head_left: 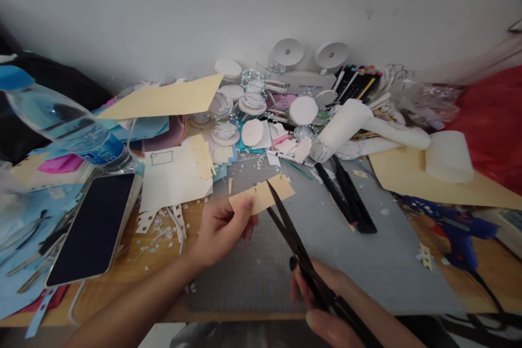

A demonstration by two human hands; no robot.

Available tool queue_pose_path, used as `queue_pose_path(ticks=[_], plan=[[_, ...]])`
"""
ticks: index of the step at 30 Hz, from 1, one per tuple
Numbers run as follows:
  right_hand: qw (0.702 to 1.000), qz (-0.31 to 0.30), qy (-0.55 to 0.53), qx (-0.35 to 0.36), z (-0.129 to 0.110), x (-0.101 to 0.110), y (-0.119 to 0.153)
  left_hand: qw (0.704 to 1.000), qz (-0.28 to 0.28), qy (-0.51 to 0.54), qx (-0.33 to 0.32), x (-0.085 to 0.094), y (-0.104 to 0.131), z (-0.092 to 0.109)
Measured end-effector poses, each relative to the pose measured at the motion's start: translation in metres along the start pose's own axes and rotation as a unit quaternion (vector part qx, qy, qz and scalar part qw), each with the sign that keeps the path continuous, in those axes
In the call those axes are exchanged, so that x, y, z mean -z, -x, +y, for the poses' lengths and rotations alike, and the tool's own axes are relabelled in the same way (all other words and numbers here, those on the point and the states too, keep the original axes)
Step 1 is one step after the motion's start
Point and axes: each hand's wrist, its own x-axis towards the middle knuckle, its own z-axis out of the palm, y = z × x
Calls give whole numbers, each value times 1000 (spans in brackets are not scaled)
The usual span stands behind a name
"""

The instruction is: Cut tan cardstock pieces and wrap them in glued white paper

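The paper strip (pixel 261 196) is small, pale yellow and roughly rectangular, longer from left to right than from near to far, its right end slightly farther off than its left. Along its far edge sit a few short dark marks; whether they are cuts or drawn lines is too small to tell. It is held over the grey mat (pixel 391 266), which lies on the wooden surface (pixel 163 261), near the middle of the scene. The dark scissors (pixel 300 254) point to the far left with their blades narrowly parted; one blade crosses over the strip, while the other's tip meets its near edge.

The left forearm reaches in from the near left, and the left hand (pixel 222 228) pinches the strip's left part, thumb on top and the other fingers curled beneath. The right hand (pixel 338 283) comes from the near right, lower than the left, its fingers closed around the scissors' handles and its thumb on the near side. Beyond the strip lie white discs (pixel 253 132) and beaded pieces (pixel 253 89).
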Motion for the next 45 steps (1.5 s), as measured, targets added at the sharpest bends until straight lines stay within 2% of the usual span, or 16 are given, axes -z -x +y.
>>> queue_pose_path(ticks=[5,10,18,24,32,37,45], plan=[[999,-7,13,34,-39,4,5,1000,-11,15,-6,0,1,-2],[1000,-19,16,18,-55,6,0,1000,-7,24,-3,-2,1,-2],[998,-8,32,51,-61,7,1,1000,-16,1,-23,-1,2,-3],[999,-23,19,40,-67,8,-1,999,-20,-12,-34,-2,2,-1],[999,-14,-43,27,-56,-1,-7,999,-15,-15,-28,-3,2,0],[998,-5,-42,39,-57,-1,-7,1000,-14,-17,-17,-3,3,0],[1000,-7,-17,-16,-57,-2,-10,1000,-12,-8,-14,-3,2,0]])
